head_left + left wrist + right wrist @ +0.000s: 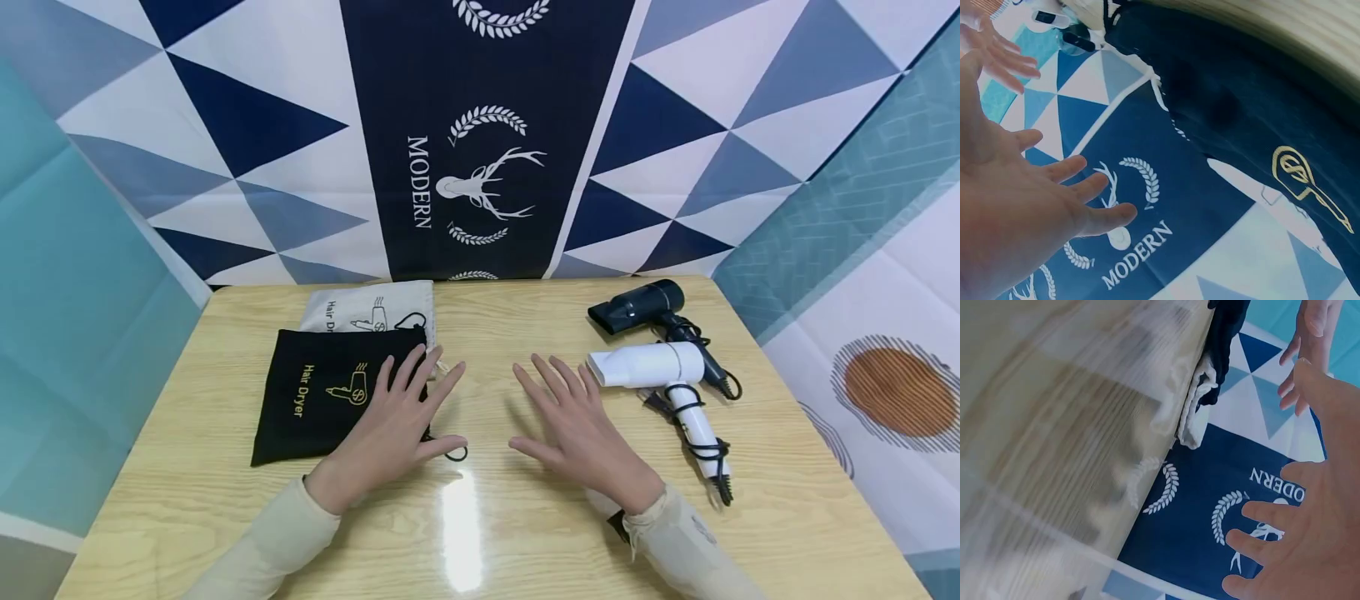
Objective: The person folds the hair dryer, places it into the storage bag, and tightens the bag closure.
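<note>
My left hand, fingers spread, hovers over the right edge of a black drawstring pouch printed "Hair Dryer" in gold. Behind that pouch, and partly covered by it, lies a light grey pouch with a dark hair dryer print. My right hand is also spread, palm down over the wood, holding nothing. To its right a white hair dryer lies with its black cord wound round the handle. Just behind it rests a black hair dryer, its handle partly hidden by the white one.
Everything lies on a light wooden table with a bright reflection near its front. A patterned cloth backdrop with a deer head and "MODERN" rises at the table's back edge. Teal and white cloths hang at both sides.
</note>
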`<state>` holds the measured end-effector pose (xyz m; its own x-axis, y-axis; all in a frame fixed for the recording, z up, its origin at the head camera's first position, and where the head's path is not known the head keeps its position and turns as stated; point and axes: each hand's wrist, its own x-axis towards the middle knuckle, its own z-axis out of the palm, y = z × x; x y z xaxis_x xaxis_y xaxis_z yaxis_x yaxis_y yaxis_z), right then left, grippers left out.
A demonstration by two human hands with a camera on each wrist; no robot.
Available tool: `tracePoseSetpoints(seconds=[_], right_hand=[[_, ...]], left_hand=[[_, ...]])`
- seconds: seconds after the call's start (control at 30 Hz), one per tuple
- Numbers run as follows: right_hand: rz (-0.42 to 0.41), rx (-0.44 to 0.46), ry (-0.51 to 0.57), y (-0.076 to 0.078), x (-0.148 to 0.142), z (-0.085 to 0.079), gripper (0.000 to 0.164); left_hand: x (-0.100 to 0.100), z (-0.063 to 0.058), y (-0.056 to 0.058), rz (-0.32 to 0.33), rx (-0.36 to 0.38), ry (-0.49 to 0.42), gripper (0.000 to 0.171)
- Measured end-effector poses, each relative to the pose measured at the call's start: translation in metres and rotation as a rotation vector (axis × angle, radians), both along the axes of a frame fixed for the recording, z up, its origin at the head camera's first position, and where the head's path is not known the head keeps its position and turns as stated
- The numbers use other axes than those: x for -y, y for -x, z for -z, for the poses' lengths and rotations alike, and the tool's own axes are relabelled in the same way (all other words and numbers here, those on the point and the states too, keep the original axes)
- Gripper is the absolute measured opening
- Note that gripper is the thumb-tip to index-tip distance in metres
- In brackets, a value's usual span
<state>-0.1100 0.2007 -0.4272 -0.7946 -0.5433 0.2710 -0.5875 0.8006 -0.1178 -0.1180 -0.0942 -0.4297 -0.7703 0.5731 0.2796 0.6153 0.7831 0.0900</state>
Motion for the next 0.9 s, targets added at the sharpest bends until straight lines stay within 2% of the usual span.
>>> tracePoseSetpoints(seconds=[0.23, 0.57, 0.9], right_hand=[[0.022, -0.026, 0.024, -0.007, -0.014, 0.000, 0.091], [0.096, 0.040, 0.054, -0.016, -0.027, -0.003, 0.089], [0.138, -0.002, 0.106, -0.024, -0.045, 0.000, 0.088]], left_hand=[[-0.010, -0.003, 0.000, 0.046, -0.014, -0.023, 0.083], [-0.025, -0.006, 0.004, 0.081, -0.027, -0.036, 0.081], [-0.042, -0.008, 0.005, 0.128, -0.029, -0.049, 0.079]])
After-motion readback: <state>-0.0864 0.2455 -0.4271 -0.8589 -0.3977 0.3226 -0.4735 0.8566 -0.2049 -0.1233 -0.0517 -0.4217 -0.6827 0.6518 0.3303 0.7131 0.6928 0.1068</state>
